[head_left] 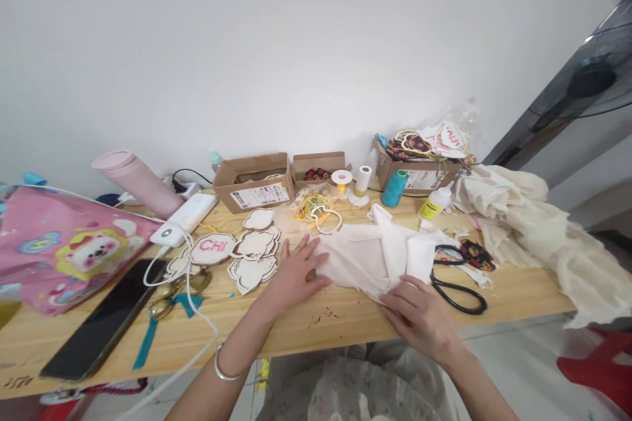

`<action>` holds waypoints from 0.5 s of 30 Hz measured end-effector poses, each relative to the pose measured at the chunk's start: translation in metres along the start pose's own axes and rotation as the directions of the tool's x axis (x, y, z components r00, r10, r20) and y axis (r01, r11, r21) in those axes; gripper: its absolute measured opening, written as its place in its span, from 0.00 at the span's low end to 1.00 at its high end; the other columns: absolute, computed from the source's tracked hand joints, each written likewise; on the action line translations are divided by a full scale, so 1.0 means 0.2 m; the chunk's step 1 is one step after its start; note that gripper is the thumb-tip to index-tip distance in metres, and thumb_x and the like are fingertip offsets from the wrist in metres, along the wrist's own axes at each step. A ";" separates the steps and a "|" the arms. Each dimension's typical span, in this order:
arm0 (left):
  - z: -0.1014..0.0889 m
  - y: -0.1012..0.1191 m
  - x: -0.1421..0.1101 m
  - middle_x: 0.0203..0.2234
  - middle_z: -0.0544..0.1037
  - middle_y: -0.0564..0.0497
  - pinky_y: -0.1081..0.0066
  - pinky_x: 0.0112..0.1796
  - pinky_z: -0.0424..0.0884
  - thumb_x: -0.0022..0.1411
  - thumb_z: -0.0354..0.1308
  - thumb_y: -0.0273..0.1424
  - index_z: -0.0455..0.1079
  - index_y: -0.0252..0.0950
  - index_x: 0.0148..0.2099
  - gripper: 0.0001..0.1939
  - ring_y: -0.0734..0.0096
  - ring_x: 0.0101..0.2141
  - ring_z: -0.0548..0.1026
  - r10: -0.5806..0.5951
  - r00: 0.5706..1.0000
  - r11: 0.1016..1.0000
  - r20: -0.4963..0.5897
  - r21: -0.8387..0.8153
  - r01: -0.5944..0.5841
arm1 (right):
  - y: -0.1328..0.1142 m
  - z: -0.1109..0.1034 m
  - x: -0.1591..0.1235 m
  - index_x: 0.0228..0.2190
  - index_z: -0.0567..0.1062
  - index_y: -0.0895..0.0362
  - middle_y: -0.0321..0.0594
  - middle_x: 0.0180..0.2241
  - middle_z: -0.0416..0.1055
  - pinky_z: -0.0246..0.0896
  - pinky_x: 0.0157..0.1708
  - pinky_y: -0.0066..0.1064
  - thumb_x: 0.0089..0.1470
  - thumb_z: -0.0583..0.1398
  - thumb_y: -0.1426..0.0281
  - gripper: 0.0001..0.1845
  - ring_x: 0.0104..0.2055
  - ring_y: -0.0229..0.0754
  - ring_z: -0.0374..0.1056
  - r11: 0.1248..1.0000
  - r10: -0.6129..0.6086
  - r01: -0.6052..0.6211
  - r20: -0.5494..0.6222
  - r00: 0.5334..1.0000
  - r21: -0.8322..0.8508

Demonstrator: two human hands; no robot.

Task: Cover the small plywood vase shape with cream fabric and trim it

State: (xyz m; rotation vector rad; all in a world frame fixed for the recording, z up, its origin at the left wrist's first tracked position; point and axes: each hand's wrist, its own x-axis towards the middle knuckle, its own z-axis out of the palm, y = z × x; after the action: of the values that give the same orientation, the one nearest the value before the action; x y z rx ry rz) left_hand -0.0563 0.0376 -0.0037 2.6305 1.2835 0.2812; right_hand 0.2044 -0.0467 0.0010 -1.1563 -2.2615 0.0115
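Observation:
A thin white cloth (353, 253) lies partly folded and wrinkled on the table in front of me. My left hand (293, 276) rests with spread fingers at the cloth's left edge, its fingertips touching or nearly touching the fabric. At the near edge, my right hand (419, 316) has its fingers curled onto the cloth, gripping it. Black-handled scissors (464, 306) lie just right of the cloth, their blades hidden. Left of my left hand are several cloud-shaped wooden pieces (254, 243) and a plaque with pink "CHI" letters (213, 247).
Behind stand cardboard boxes (259, 197), thread spools (363, 181), a teal thread cone (394, 189) and a glue bottle (434, 202). A phone (101, 322), a white power bank with cable (185, 218) and a pink bag (64, 250) lie left. Cream fabric (538, 230) hangs over the right edge.

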 end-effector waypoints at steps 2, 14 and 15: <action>-0.01 0.00 0.00 0.55 0.61 0.47 0.41 0.51 0.36 0.58 0.48 0.38 0.68 0.45 0.44 0.14 0.55 0.57 0.50 0.064 0.997 0.998 -0.052 0.005 -0.064 | 0.01 0.00 0.03 0.32 0.71 0.56 0.37 0.24 0.71 0.55 0.40 0.36 0.51 0.52 0.75 0.09 0.26 0.36 0.65 1.000 0.006 -0.005 0.045 0.999 -0.020; -0.08 0.37 -0.20 0.36 0.76 0.49 0.69 0.39 0.66 0.57 0.50 0.30 0.69 0.38 0.35 0.07 0.71 0.37 0.72 0.365 0.926 0.856 -0.093 -0.358 -0.373 | 0.16 -0.19 -0.04 0.23 0.66 0.56 0.38 0.25 0.64 0.56 0.33 0.33 0.42 0.53 0.77 0.05 0.29 0.40 0.62 0.977 0.145 -0.150 0.048 0.988 0.150; -0.07 0.37 -0.19 0.36 0.75 0.49 0.69 0.38 0.66 0.57 0.51 0.32 0.70 0.38 0.34 0.07 0.70 0.37 0.71 0.343 0.932 0.857 -0.113 -0.368 -0.360 | 0.17 -0.20 -0.04 0.24 0.66 0.56 0.38 0.26 0.65 0.56 0.32 0.33 0.42 0.53 0.77 0.05 0.30 0.40 0.63 0.976 0.157 -0.156 0.009 0.988 0.154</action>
State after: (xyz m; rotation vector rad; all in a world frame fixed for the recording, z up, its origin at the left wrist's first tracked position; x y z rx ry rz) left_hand -0.0273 -0.0362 0.0259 2.4995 0.6539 0.5845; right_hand 0.2541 -0.0414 0.0207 -1.2461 -2.1203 0.2423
